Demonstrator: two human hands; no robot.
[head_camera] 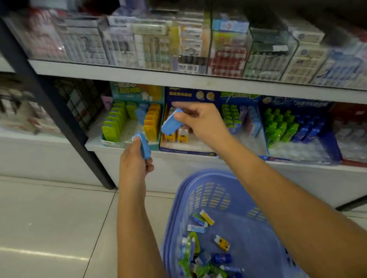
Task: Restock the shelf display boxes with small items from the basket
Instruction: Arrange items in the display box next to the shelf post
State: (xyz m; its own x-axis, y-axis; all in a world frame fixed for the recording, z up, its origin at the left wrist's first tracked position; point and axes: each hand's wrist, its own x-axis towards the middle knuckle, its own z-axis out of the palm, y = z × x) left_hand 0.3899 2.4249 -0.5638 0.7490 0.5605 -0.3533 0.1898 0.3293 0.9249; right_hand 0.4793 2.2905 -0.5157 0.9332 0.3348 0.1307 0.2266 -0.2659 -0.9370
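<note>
Two light-blue cases are held, one per hand, in front of the lower shelf (179, 159).

- Left hand (135, 163): fingers curled round the left case (145, 145), which is gripped upright at the front edge of the teal display box (135, 89).
- Right hand (200, 122): thumb and fingers pinched on the upper end of the right case (171, 122), which is held tilted before the dark blue display box (189, 96).
- Teal display box: stocked with a row of green cases (113, 124) on the left, orange cases (152, 123) on the right and a few blue cases (141, 113) at the back between them.
- Dark blue display box: small yellow packs (178, 137) are seen near its front, partly hidden by the right case.
- Bottle display box (298, 102), farther right: green bottles (275, 127) and blue bottles (309, 128) are stood side by side.
- Lavender plastic basket (200, 175): set on the tiled floor (46, 216) below the shelf, between the forearms; mixed small items (203, 261) in green, blue and yellow are piled loosely in its bottom.
- Upper shelf (134, 75): lined with clear bins (154, 40) of packaged goods, too blurred to be identified.
- Black upright post (52, 97): stood at the left end of the shelving.
</note>
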